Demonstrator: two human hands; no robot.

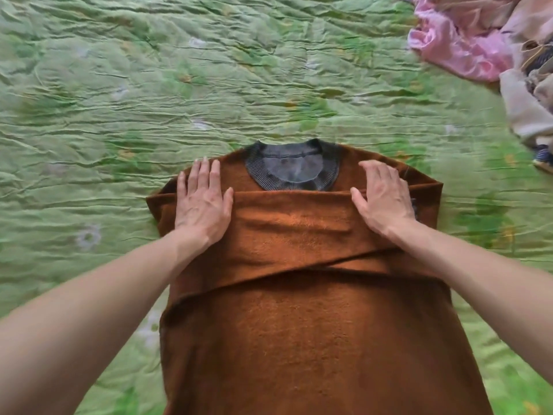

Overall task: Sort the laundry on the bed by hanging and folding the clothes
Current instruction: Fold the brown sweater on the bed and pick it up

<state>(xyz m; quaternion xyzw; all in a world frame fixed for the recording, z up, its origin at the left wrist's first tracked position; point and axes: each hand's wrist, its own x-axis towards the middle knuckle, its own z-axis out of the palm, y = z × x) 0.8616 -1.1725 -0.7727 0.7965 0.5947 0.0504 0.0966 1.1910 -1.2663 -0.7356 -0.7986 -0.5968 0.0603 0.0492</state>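
Note:
A brown fuzzy sweater (pixel 299 330) with a dark grey ribbed collar (pixel 291 166) lies flat on the green bed cover (pixel 149 85), collar away from me. Both its sleeves are folded across the chest, one over the other. My left hand (pixel 202 202) rests flat on the left shoulder, fingers spread over the folded sleeve. My right hand (pixel 381 199) presses flat on the right shoulder in the same way. Neither hand grips any cloth.
A heap of unsorted laundry lies at the far right: a shiny pink garment (pixel 454 46), beige clothes (pixel 523 103) and a dark striped piece (pixel 543 155). The wrinkled green cover stretches to the left and beyond the sweater.

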